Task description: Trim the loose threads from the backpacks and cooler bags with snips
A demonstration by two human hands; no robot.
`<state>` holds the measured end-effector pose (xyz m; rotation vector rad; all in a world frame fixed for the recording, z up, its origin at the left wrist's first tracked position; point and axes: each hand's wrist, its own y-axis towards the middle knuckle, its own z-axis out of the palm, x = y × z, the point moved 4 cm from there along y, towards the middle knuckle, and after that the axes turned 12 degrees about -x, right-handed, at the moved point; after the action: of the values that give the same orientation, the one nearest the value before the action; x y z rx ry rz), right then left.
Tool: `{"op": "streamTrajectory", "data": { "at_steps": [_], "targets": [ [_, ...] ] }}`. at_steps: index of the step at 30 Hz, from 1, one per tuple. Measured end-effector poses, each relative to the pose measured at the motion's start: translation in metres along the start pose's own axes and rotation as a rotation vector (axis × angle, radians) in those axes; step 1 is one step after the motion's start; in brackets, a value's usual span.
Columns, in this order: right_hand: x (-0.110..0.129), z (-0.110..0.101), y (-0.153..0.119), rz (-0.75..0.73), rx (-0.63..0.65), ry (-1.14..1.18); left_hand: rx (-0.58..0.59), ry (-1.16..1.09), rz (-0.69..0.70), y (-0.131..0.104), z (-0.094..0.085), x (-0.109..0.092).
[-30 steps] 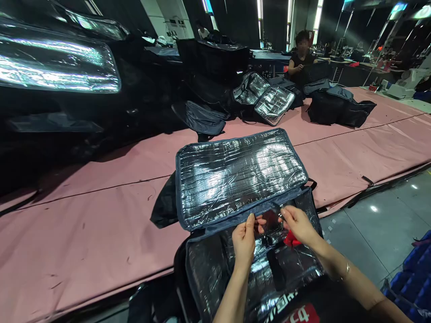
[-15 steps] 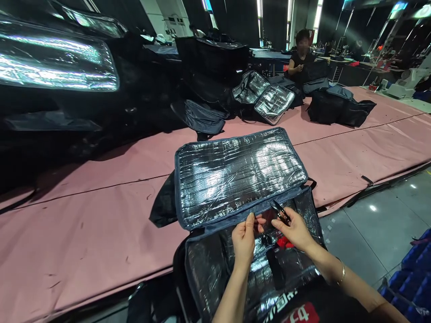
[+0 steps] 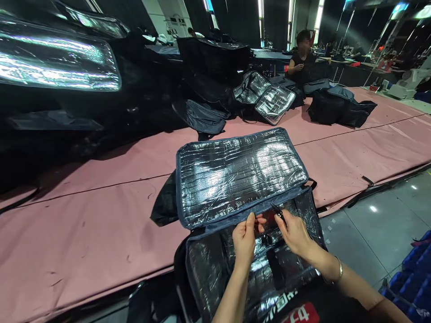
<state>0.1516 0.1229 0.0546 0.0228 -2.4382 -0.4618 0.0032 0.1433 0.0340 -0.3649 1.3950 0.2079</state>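
An insulated bag [image 3: 208, 264] with a shiny silver lining stands in front of me. Its lid [image 3: 235, 175], edged in grey binding, is folded back away from me. My left hand [image 3: 245, 237] is closed in a pinch over the bag's opening, near the hinge seam; whatever lies between its fingertips is too small to make out. Just to the right, my right hand [image 3: 294, 231] is wrapped around small black thread snips [image 3: 278, 209], their blades pointing up and left toward the seam. The palm and fingers hide most of the snips.
Pink cloth [image 3: 101, 215] covers the long table. Dark silver-lined bags are piled at the left, and an opened bag [image 3: 274, 103] lies farther back. Another black bag [image 3: 340, 107] sits at the right. A co-worker [image 3: 303, 54] is behind it. Blue padded material [image 3: 407, 278] is at lower right.
My right hand has turned and moved slightly right, so the snips show less and look narrower. The red piece beneath it is now out of sight. My left hand stays in place.
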Motion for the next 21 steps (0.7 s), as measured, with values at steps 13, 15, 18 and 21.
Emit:
{"op": "streamTrajectory", "data": {
  "at_steps": [13, 15, 18, 21],
  "targets": [
    [0.017, -0.010, 0.007, -0.032, 0.275, 0.108, 0.009, -0.010, -0.006, -0.001, 0.001, 0.002],
    [0.017, -0.010, 0.008, -0.032, 0.273, 0.104, 0.010, -0.007, -0.002, -0.001, 0.001, 0.001],
    [0.015, -0.009, 0.010, -0.031, 0.267, 0.091, 0.015, 0.012, 0.004, -0.001, 0.001, -0.001],
    [0.014, -0.010, 0.010, -0.031, 0.261, 0.074, 0.017, 0.016, 0.000, -0.002, 0.002, -0.003]
  ]
}}
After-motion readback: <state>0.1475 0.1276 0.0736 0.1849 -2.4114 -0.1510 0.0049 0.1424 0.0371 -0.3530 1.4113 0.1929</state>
